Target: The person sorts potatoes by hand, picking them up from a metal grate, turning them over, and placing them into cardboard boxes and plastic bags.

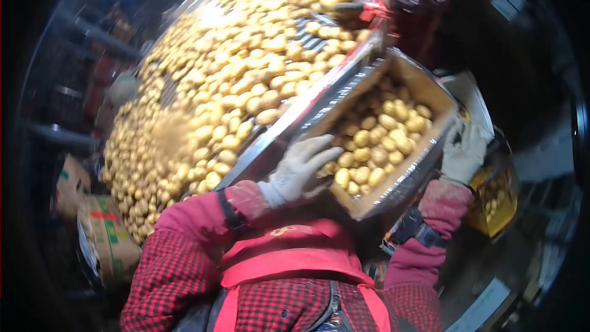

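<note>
A cardboard box [424,80] with potatoes [375,147] inside stands in front of me, its outer walls wrapped in shiny film. My left hand [301,169], in a pale work glove, lies over the box's left end with its fingers spread, fingertips right by the potatoes. At the opposite end, my right hand [464,150], gloved alike, has its fingers bent at the box's right corner, with the thumb on the rim side. Part of that grip is hidden.
A wide sorting table [270,135] heaped with loose potatoes runs along the box's far side. A yellow crate [491,224] with potatoes sits at the right, below a white container [470,89]. Printed cartons [110,233] stand at the left.
</note>
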A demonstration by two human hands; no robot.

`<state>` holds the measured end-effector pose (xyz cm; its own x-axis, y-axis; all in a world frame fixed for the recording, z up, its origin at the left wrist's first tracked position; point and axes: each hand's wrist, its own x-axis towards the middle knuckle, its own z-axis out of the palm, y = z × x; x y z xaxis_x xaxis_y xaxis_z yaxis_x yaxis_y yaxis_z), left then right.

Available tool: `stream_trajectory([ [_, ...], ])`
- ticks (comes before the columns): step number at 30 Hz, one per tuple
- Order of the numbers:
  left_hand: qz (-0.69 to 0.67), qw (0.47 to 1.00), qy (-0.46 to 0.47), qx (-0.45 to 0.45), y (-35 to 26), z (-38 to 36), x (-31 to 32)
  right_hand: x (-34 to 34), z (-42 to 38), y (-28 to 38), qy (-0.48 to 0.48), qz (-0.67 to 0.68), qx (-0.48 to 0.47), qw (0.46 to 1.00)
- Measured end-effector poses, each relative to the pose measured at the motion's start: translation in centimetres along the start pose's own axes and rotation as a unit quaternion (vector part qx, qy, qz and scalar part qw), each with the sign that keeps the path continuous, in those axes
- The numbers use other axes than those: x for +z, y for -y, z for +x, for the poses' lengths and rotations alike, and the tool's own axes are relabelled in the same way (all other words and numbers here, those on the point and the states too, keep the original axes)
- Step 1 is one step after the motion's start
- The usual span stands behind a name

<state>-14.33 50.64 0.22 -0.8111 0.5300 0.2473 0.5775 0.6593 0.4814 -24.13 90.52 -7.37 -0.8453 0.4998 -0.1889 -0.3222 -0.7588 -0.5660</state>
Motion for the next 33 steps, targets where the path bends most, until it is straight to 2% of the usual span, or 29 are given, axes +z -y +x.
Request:
stream_trajectory([
  [3, -0.027, 0.999, -0.024, 0.004, 0.6, -2.1, -1.6, 6.0, -3.7, -2.2, 0.054, -0.078, -0.003, 0.995],
  [5, -0.031, 0.999, -0.042, -0.014, 2.1, -4.3, -3.5, 10.3, -7.1, -4.6, 0.113, -0.039, 0.087, 0.989],
  [7, -0.025, 0.997, -0.061, -0.030, 3.9, -6.8, -7.0, 12.9, -10.1, -9.4, 0.251, -0.053, 0.122, 0.959],
  [8, 0.003, 0.995, -0.086, -0.047, 5.2, -8.7, -8.0, 14.9, -12.5, -12.1, 0.290, -0.060, 0.141, 0.945],
  [9, 0.026, 0.991, -0.106, -0.080, 6.5, -10.4, -9.3, 16.2, -14.6, -15.1, 0.311, -0.125, 0.129, 0.933],
  [10, 0.070, 0.984, -0.084, -0.139, 8.2, -12.4, -10.8, 17.9, -17.5, -17.3, 0.258, -0.156, 0.176, 0.937],
  [11, 0.105, 0.975, -0.118, -0.155, 10.0, -14.1, -12.1, 18.8, -19.5, -19.5, 0.273, -0.168, 0.215, 0.923],
  [12, 0.140, 0.962, -0.085, -0.219, 11.8, -16.0, -13.3, 19.8, -21.8, -21.5, 0.279, -0.264, 0.198, 0.902],
  [13, 0.191, 0.950, -0.070, -0.237, 14.0, -17.9, -13.8, 20.0, -23.1, -23.6, 0.302, -0.253, 0.230, 0.890],
  [15, 0.258, 0.926, -0.031, -0.274, 17.5, -21.0, -15.0, 20.0, -25.4, -27.1, 0.339, -0.290, 0.233, 0.864],
  [17, 0.275, 0.928, -0.020, -0.252, 20.9, -21.9, -15.7, 18.8, -25.6, -30.3, 0.437, -0.378, 0.056, 0.814],
  [18, 0.250, 0.936, -0.002, -0.247, 22.6, -21.8, -15.8, 19.2, -25.9, -30.5, 0.432, -0.414, 0.022, 0.801],
  [19, 0.254, 0.932, 0.026, -0.259, 23.5, -21.0, -16.0, 18.8, -26.0, -30.8, 0.430, -0.418, 0.027, 0.800],
  [21, 0.232, 0.955, 0.007, -0.183, 26.4, -19.9, -16.5, 18.9, -25.5, -31.4, 0.468, -0.509, -0.105, 0.714],
  [23, 0.212, 0.957, 0.033, -0.194, 28.7, -18.6, -16.3, 19.3, -25.5, -32.0, 0.461, -0.517, -0.119, 0.711],
  [25, 0.268, 0.949, -0.019, -0.165, 30.9, -17.0, -15.9, 19.6, -25.9, -31.9, 0.457, -0.559, -0.126, 0.680],
  [27, 0.256, 0.952, -0.026, -0.164, 32.1, -15.1, -16.0, 19.3, -25.8, -32.6, 0.456, -0.574, -0.159, 0.661],
  [29, 0.270, 0.949, -0.044, -0.157, 32.4, -13.1, -16.7, 19.5, -25.9, -32.8, 0.450, -0.581, -0.155, 0.660],
  [31, 0.291, 0.950, -0.026, -0.115, 32.6, -10.0, -18.2, 19.6, -25.9, -32.8, 0.450, -0.590, -0.159, 0.651],
  [33, 0.356, 0.926, 0.016, -0.122, 35.2, -7.4, -18.1, 19.9, -25.5, -33.0, 0.455, -0.597, -0.167, 0.639],
])
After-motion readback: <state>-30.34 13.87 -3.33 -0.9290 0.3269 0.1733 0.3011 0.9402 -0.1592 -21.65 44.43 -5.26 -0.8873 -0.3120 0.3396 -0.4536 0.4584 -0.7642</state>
